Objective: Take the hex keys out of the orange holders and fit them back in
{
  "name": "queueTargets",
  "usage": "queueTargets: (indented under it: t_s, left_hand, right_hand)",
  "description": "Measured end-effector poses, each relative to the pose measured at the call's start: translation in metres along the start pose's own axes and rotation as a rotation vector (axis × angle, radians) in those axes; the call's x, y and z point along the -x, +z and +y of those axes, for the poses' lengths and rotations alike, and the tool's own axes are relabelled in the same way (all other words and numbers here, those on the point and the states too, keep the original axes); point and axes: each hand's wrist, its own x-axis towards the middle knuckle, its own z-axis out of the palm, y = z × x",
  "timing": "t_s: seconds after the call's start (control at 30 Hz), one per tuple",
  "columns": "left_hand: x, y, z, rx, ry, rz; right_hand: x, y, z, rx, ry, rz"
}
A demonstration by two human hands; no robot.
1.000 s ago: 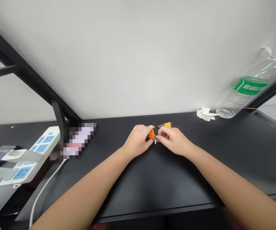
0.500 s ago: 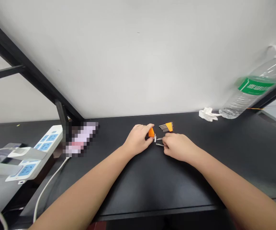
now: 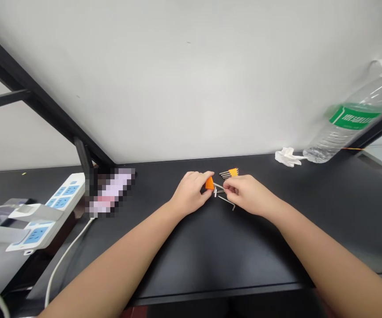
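Observation:
My left hand (image 3: 193, 191) is closed, pinching an orange hex key holder (image 3: 209, 183) between thumb and fingers just above the black table. Between the thumb and fingertips of my right hand (image 3: 243, 192) is a silver hex key (image 3: 218, 186), its far end at the orange holder. I cannot tell whether that end is inside a slot. A loose hex key (image 3: 227, 201) lies on the table below my right fingers, with its bent end toward me. Other short silver pieces lie between the hands, partly hidden. Behind my right hand rests a second orange holder (image 3: 233, 172) with several keys in it.
On the left are a white power strip (image 3: 58, 207) with plugs and a white cable (image 3: 68, 256), and a blurred-out pinkish object (image 3: 116, 190). Crumpled white tissue (image 3: 289, 157) and a large clear bottle (image 3: 353, 117) stand at the back right, near the wall. A black frame (image 3: 45, 104) slants up at left.
My right hand has risen slightly from the loose keys and now holds one hex key at the orange holder. The loose key below is more exposed. My left hand stays put.

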Motion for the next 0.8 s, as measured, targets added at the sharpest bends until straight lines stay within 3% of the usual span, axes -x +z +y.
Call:
queueTargets:
  t_s: [0.1, 0.23, 0.33, 0.47, 0.63, 0.8]
  left_hand:
    - [0.000, -0.001, 0.000, -0.009, 0.031, -0.007]
    - [-0.001, -0.001, 0.002, -0.038, 0.102, 0.004]
    - [-0.002, -0.001, 0.007, -0.066, 0.157, 0.031]
    - [-0.003, -0.002, 0.011, -0.074, 0.151, 0.051]
    - [-0.003, -0.001, 0.009, -0.083, 0.081, 0.058]
    - [-0.003, -0.002, 0.011, -0.093, 0.055, 0.007]
  right_hand:
    - [-0.001, -0.001, 0.003, -0.053, 0.007, -0.014]
    - [-0.004, -0.006, 0.010, -0.320, 0.196, -0.116]
    - [-0.007, -0.001, 0.007, -0.454, 0.265, -0.118]
    - [-0.014, 0.017, -0.005, -0.486, 0.230, 0.030]
    - [-0.022, 0.033, -0.007, -0.260, 0.054, 0.282]
    - [-0.022, 0.035, -0.006, -0.200, -0.051, 0.255]
